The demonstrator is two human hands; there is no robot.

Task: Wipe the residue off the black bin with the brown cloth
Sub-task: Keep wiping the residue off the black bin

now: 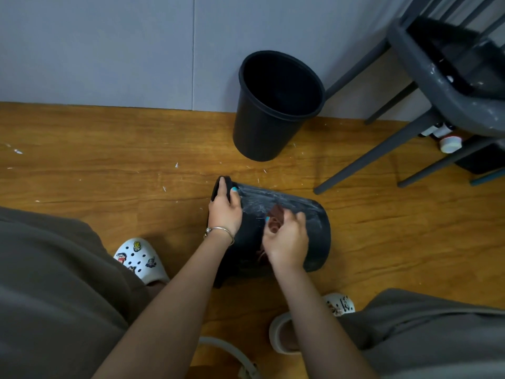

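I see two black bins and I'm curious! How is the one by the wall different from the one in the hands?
The bin by the wall stands upright; the held bin lies on its side. The wall bin looks clean outside; the held one has whitish smears. Nobody touches the wall bin, while the left hand grips the held bin's rim and the right hand holds a brown cloth on it. Both are black and round.

Black bin (306,214) on its side on floor, white residue smeared across wall; crumpled brown cloth (274,214) against it.
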